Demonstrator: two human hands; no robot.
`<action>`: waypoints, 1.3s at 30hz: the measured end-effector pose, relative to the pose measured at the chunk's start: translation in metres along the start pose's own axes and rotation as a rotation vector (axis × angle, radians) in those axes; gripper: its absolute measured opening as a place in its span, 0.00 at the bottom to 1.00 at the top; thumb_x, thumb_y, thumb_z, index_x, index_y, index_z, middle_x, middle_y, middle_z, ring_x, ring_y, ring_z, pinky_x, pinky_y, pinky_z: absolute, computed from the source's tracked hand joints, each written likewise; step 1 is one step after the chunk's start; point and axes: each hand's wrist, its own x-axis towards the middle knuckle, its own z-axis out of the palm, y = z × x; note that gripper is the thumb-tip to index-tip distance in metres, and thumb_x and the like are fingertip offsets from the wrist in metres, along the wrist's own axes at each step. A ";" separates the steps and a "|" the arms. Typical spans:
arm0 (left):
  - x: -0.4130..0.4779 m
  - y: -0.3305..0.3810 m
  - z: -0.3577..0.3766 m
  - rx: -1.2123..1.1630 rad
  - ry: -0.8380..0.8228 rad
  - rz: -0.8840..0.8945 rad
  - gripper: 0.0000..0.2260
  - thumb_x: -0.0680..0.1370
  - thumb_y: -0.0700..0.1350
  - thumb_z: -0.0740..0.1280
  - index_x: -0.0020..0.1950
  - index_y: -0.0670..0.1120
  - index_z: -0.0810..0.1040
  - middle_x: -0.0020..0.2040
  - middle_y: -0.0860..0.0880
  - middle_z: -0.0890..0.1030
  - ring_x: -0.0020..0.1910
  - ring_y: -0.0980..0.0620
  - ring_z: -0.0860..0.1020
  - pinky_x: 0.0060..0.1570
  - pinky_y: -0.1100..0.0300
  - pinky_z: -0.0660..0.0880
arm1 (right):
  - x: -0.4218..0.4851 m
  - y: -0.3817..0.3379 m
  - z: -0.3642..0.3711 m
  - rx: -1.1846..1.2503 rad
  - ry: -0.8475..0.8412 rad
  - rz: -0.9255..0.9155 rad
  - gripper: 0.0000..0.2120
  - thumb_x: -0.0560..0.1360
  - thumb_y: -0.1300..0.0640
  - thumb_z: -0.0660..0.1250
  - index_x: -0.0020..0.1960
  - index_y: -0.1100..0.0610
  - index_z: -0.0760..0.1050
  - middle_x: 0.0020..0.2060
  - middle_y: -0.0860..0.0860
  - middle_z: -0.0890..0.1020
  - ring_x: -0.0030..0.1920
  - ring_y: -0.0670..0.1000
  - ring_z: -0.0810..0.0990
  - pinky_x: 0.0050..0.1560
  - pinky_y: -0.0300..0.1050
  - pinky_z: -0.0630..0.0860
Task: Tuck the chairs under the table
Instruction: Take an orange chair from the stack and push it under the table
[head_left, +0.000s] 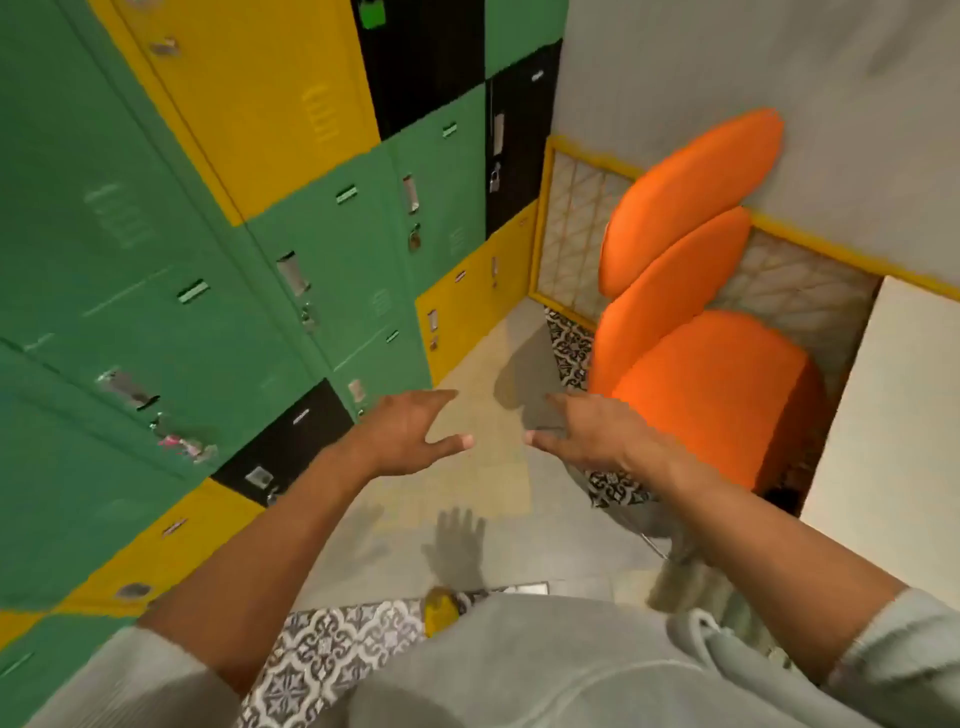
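Observation:
An orange padded chair (717, 384) with a two-part back stands on the right, its back toward the wall. Its seat sits right next to the edge of a cream table top (893, 426), which fills the right border. My left hand (405, 434) hovers open over the floor, fingers spread, left of the chair and apart from it. My right hand (592, 431) is open too, just in front of the seat's near left side; contact with the seat cannot be told. Both arms reach forward from grey sleeves.
A wall of green, yellow and black lockers (218, 270) runs along the left. A grey wall with a yellow-trimmed patterned panel (571, 228) stands behind the chair. The floor (488, 499) is beige with patterned tiles. A small yellow thing (441, 608) lies near my body.

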 end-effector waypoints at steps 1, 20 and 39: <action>0.020 -0.012 -0.018 0.003 0.016 0.034 0.41 0.80 0.73 0.58 0.85 0.49 0.61 0.83 0.47 0.67 0.80 0.46 0.68 0.77 0.46 0.66 | 0.008 0.004 -0.017 0.027 0.033 0.042 0.41 0.80 0.27 0.59 0.83 0.52 0.64 0.77 0.55 0.75 0.74 0.60 0.76 0.68 0.55 0.77; 0.397 -0.018 -0.278 0.411 -0.037 0.836 0.48 0.74 0.80 0.58 0.87 0.59 0.49 0.87 0.56 0.52 0.85 0.55 0.54 0.80 0.51 0.53 | 0.179 0.093 -0.196 0.281 0.402 0.481 0.38 0.83 0.30 0.56 0.86 0.49 0.54 0.84 0.48 0.61 0.79 0.57 0.69 0.68 0.57 0.77; 0.734 0.176 -0.349 0.775 -0.191 1.554 0.50 0.71 0.84 0.55 0.86 0.57 0.57 0.86 0.54 0.57 0.84 0.52 0.58 0.81 0.48 0.60 | 0.288 0.207 -0.226 0.620 0.490 1.082 0.42 0.80 0.24 0.52 0.86 0.48 0.54 0.83 0.47 0.64 0.73 0.57 0.75 0.64 0.56 0.79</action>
